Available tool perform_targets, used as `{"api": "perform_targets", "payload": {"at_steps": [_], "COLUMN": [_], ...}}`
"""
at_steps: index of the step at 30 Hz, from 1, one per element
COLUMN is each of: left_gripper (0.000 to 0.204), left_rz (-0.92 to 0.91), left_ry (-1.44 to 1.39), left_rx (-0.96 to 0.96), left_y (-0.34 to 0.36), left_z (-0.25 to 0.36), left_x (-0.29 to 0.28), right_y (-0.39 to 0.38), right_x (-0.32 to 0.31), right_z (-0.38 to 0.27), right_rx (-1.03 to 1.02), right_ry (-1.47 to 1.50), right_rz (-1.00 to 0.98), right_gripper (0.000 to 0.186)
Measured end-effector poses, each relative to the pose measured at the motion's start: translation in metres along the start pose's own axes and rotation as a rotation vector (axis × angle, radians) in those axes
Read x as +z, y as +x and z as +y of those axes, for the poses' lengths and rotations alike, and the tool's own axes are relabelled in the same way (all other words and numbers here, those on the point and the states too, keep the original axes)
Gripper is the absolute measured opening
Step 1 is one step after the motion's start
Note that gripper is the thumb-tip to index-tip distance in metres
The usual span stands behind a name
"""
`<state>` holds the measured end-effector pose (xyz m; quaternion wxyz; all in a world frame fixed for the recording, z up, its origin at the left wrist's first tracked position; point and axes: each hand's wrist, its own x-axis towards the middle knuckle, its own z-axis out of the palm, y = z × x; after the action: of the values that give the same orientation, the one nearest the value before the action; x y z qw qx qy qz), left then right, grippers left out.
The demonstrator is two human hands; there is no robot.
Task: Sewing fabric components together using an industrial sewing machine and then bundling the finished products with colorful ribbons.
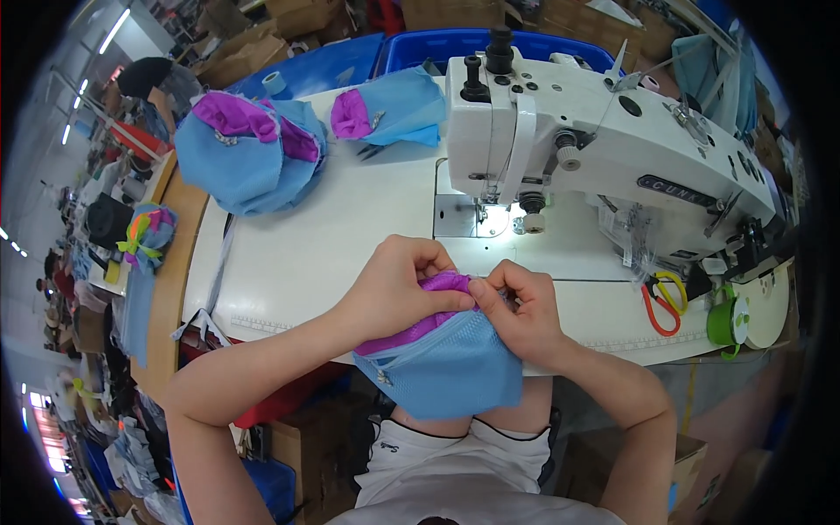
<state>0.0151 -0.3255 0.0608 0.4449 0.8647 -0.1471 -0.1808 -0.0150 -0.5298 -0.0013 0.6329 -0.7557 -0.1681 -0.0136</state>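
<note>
Over my lap at the table's front edge hangs a blue mesh fabric piece with purple lining [451,372], perhaps a bag or hat. My left hand [407,289] pinches the bunched purple cloth along its upper edge. Close beside it, my right hand [525,317] is closed on the same edge, thumb pressed toward the left hand's fingertips. The cloth between the fingers is partly hidden. Just beyond both hands stands a white sewing machine [604,144], its lamp shining on the metal needle plate [457,215].
Two similar blue and purple pieces, one large [241,171] and one flatter [398,109], lie at the table's far left. Scissors with red and yellow handles [667,304] and a green device with a white dial [728,321] sit right. Blue bins [420,48] stand behind.
</note>
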Motion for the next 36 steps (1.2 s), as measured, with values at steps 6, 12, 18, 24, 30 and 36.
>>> {"api": "perform_targets", "payload": {"at_steps": [6,12,18,24,30,36], "left_gripper": [0.012,0.021,0.014,0.019,0.014,0.021], "left_rz": [-0.080,-0.064,-0.333,-0.050,0.109,0.067], "left_ry": [-0.254,-0.385,-0.048,0.301,-0.055,-0.005], "left_rx": [-0.064,0.042,-0.193,0.253,0.018,0.105], "left_y": [-0.002,-0.003,-0.007,0.001,0.026,0.037], "left_z": [0.004,-0.002,-0.009,0.010,-0.016,-0.015], "left_x": [-0.004,-0.002,-0.033,-0.030,-0.007,0.002], "right_y": [0.002,0.004,0.002,-0.001,-0.001,-0.002], "right_x": [0.003,-0.002,-0.004,0.003,0.007,0.002], "right_z": [0.004,-0.003,0.008,0.013,0.013,0.013], "right_rx": [0.131,0.184,0.084,0.133,-0.016,-0.016], "right_ry": [0.392,0.211,0.216,0.177,0.049,0.018], "right_rz": [-0.057,-0.142,-0.058,-0.236,-0.112,-0.174], "right_gripper": [0.019,0.014,0.014,0.018,0.014,0.018]}}
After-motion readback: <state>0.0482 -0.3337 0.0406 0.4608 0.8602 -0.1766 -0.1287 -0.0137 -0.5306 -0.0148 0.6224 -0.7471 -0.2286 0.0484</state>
